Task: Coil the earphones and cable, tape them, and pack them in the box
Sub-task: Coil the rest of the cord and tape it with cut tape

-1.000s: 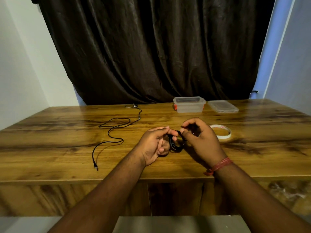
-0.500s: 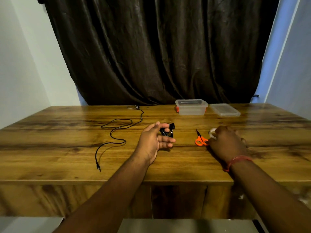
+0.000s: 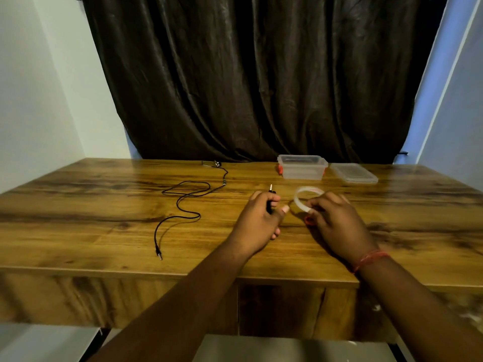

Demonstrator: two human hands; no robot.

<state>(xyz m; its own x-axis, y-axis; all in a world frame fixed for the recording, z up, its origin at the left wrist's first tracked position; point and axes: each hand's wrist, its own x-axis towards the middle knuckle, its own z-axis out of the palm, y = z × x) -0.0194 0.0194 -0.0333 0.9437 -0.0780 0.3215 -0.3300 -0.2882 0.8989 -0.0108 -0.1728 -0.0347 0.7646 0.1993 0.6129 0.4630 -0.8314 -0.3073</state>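
Your left hand [image 3: 257, 218] grips the coiled cable [image 3: 269, 205], its plug poking up above your fingers. Your right hand [image 3: 333, 218] holds the tape roll [image 3: 300, 198] just beside it. The earphones [image 3: 188, 197] lie loose on the worktop [image 3: 104, 231]; the open box [image 3: 302, 167] stands behind.

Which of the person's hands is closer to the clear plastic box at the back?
Left, though narrowly. The left hand lies in front of the box, slightly left; the right hand, holding the tape roll, sits nearer the camera, slightly right.
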